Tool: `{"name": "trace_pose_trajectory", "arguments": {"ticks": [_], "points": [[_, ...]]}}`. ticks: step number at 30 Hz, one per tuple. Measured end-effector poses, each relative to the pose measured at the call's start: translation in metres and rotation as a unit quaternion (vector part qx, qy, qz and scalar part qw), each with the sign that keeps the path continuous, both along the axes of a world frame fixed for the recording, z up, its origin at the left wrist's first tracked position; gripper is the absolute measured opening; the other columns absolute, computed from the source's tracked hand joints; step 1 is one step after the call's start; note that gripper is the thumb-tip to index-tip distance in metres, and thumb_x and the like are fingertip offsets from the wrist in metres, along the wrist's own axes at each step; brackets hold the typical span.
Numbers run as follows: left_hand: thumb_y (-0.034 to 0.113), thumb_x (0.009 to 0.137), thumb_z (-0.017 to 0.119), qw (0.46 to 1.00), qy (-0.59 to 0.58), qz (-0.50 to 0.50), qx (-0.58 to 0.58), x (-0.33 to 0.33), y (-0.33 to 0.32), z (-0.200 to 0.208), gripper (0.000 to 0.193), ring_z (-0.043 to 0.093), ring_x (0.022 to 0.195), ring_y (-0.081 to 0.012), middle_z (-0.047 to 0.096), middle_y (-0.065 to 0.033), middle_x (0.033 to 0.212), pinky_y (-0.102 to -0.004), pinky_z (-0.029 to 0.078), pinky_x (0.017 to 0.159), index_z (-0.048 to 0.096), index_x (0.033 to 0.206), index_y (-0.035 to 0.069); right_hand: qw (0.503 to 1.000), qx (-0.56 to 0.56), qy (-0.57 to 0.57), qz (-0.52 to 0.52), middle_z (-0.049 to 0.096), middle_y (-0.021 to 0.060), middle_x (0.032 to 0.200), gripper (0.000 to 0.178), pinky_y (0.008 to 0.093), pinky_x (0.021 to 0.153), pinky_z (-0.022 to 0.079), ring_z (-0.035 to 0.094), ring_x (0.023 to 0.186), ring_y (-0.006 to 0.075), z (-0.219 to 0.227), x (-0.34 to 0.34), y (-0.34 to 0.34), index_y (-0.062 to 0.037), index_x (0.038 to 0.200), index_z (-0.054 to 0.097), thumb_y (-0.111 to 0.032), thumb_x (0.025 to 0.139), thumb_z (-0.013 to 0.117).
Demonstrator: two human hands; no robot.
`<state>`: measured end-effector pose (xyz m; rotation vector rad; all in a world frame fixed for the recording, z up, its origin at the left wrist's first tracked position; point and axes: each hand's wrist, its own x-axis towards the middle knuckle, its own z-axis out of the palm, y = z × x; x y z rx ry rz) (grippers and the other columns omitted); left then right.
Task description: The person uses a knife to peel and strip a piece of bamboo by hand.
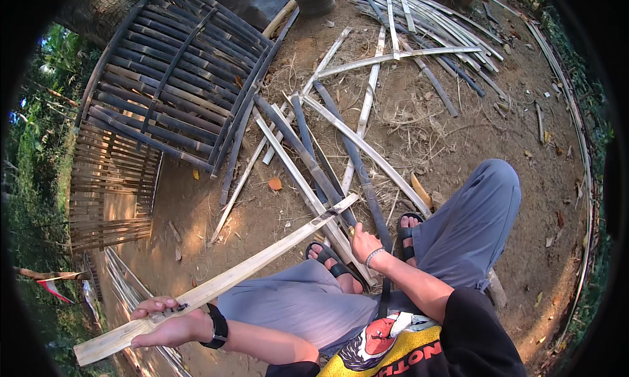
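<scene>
My left hand [164, 321], palm up with a watch on the wrist, is closed around the near end of a long pale split bamboo strip [259, 254]. The strip slants up to the right, and its far end lies across other bamboo pieces in front of my feet. Close to that end, my right hand [368, 246] is in a fist around what looks like a knife [352, 231]. A brassy ring shows at its handle; the blade is hard to tell from the dark bamboo behind. Under the strip lie a dark bamboo length [308, 157] and a pale one [288, 164].
A slatted dark bamboo bench [177, 69] stands at the upper left, with a lighter slatted panel [111, 187] beside it. Many split strips [439, 23] are heaped at the far right. Shavings and leaves litter the dirt ground [485, 125]. My sandalled feet [337, 269] are close to the bamboo.
</scene>
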<state>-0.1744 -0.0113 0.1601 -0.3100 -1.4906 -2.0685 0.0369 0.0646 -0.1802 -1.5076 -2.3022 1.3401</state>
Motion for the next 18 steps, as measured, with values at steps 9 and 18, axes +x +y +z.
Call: {"name": "trace_pose_trajectory", "arguments": {"ticks": [9,18], "points": [[0.065,0.097,0.022,0.999,-0.018,0.031,0.003,-0.012,-0.004,-0.004,0.062,0.037,0.048,-0.0112,0.040,-0.0024,0.060,-0.0213,0.031,0.041,0.044,0.088,0.009,0.998,-0.024,0.054,0.003,0.064,0.0274,0.070,0.031,0.0559,0.060,0.050,0.063,0.066,0.0474,0.031,-0.018,-0.006,0.0013,0.102,0.037,-0.028,0.096,0.047],[0.066,0.097,0.020,0.999,-0.038,0.030,-0.004,-0.039,-0.026,-0.019,0.062,0.040,0.051,-0.0123,0.041,-0.0026,0.061,-0.0229,0.034,0.043,0.044,0.088,0.010,0.997,0.019,0.051,0.059,0.064,0.0285,0.073,0.036,0.0559,0.061,0.051,0.064,0.069,0.0468,0.046,-0.031,-0.017,0.0022,0.105,0.036,-0.031,0.097,0.047]]}}
